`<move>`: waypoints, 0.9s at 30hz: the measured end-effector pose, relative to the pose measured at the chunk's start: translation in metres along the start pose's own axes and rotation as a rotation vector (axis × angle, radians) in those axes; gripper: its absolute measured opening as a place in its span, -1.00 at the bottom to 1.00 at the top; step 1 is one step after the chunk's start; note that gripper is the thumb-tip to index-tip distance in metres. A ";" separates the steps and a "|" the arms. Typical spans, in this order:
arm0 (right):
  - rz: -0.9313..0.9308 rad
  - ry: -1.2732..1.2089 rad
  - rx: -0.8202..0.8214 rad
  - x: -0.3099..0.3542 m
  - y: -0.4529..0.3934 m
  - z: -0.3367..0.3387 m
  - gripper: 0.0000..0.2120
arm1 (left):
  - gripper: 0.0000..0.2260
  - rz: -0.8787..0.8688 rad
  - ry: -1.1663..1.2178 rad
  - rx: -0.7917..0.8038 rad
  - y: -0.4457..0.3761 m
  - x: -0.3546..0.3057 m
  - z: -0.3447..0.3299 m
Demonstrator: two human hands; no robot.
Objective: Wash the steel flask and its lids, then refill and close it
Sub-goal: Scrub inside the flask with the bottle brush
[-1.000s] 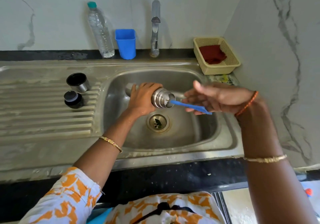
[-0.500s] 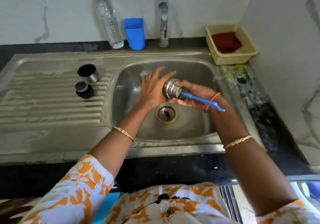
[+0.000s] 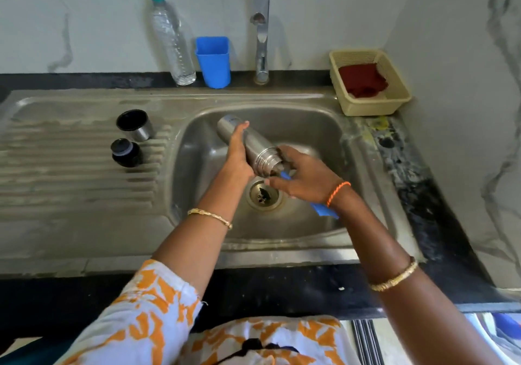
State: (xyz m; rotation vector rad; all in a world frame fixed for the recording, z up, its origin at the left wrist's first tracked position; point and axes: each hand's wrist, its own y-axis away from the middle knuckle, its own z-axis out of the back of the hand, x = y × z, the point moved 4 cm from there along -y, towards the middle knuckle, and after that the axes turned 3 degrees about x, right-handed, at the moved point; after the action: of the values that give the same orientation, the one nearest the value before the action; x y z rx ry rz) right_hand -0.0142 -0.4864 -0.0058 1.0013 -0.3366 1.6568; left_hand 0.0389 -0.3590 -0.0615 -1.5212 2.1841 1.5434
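Over the sink basin [image 3: 310, 128], the steel flask [image 3: 255, 146] lay tilted, its open mouth pointing down toward the drain [image 3: 263, 193]. The left hand [image 3: 238, 156] gripped its body with fingers wrapped round it. The right hand [image 3: 306, 180] held a blue-handled brush [image 3: 324, 209] at the flask's mouth, fingers curled round the handle. On the ribbed draining surface [image 3: 70, 173] to the left stood the steel cup lid [image 3: 135, 125] and the black stopper [image 3: 125, 152], near each other but apart.
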 end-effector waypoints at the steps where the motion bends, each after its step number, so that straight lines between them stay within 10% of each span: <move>1: -0.007 0.178 0.009 0.003 0.004 0.004 -0.44 | -0.60 -0.021 0.011 -0.022 -0.004 -0.002 0.000; 7: -0.151 0.609 -0.240 0.017 0.024 0.022 -0.77 | -0.39 -0.053 -0.011 -0.169 -0.020 -0.014 0.006; 16: -0.399 -0.575 0.165 -0.034 0.005 0.020 -0.73 | -0.55 -0.017 -0.018 0.048 -0.016 -0.007 -0.004; 27: -0.092 0.495 -0.469 -0.022 0.022 0.021 -0.86 | -0.57 -0.053 0.236 0.154 -0.013 -0.003 -0.004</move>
State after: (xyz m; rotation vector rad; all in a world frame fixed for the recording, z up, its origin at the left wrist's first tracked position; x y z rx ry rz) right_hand -0.0247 -0.5220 -0.0037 0.2413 -0.3171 1.5801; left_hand 0.0518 -0.3603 -0.0667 -1.7732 2.2988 1.2022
